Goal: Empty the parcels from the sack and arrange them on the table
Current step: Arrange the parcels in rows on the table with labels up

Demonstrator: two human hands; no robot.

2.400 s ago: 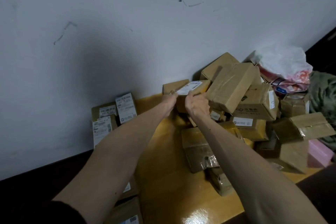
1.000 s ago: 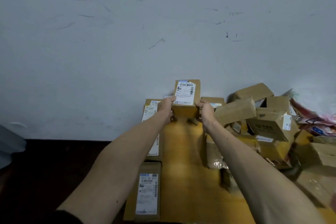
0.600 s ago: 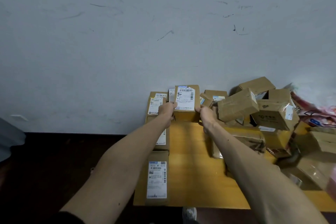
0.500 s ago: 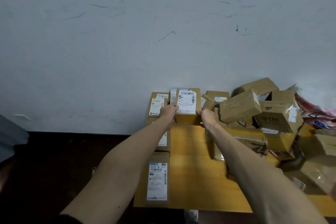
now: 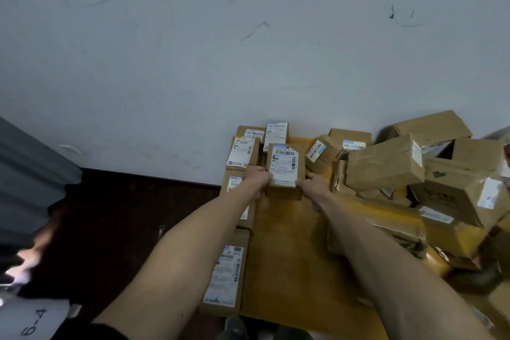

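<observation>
- Cardboard, taped and square-edged: the small box [image 5: 285,174] is at the far left of the table [image 5: 289,257], white label [image 5: 284,167] facing up. It is just beside the row of boxes [image 5: 242,152] that runs along the left edge to the wall [image 5: 248,50].
- I cannot tell whether its base is flat on the wood or a touch above it.
- The left hand [image 5: 258,176] grips the box's left side, fingers curled against it.
- The right hand [image 5: 311,183] pinches the near right corner, thumb on top.
- It is small enough for two hands to span, so it is probably light. The walls look stiff and should take a firm squeeze.
- The label and tape are likely slick, so the opposite side faces make the best hold.
- The heap of boxes [image 5: 386,165] on the right lies tilted and loose, so a knock from the right forearm could topple it.
</observation>
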